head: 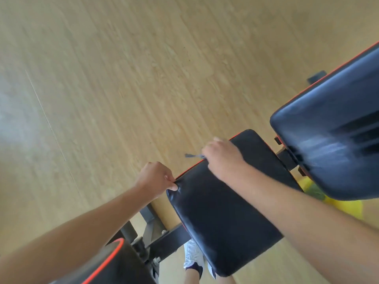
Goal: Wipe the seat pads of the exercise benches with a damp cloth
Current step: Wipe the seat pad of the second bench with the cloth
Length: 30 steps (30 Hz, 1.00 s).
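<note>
So the left hand (155, 177) pinches the seat pad (225, 201) corner at 9 o'clock, probably steadying it, while the right hand (222, 158) clutches the grey cloth (192, 155) on its 11 o'clock edge.

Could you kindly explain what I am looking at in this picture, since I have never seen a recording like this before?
There is no machine here: a camera worn on a person's head looks down at their two bare hands. Below is a black seat pad of an exercise bench, with the back pad at the right, over a wooden floor. The left hand pinches the pad's near corner. The right hand is closed at the pad's far edge on a mostly hidden grey cloth. A shoe shows underneath.
</note>
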Each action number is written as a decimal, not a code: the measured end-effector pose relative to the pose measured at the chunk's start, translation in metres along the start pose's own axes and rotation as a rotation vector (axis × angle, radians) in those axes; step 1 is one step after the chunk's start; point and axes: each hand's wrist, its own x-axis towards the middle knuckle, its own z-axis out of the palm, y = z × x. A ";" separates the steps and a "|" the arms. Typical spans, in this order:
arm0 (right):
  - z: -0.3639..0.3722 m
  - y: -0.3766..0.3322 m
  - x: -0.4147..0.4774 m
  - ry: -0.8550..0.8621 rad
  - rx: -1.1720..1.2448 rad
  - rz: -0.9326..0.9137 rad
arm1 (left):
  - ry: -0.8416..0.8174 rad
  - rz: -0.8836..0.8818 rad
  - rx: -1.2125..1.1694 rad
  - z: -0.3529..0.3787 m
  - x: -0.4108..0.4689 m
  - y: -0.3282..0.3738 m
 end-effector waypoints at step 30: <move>0.065 0.099 -0.137 0.286 0.161 0.711 | 0.011 -0.027 -0.024 0.000 0.000 0.002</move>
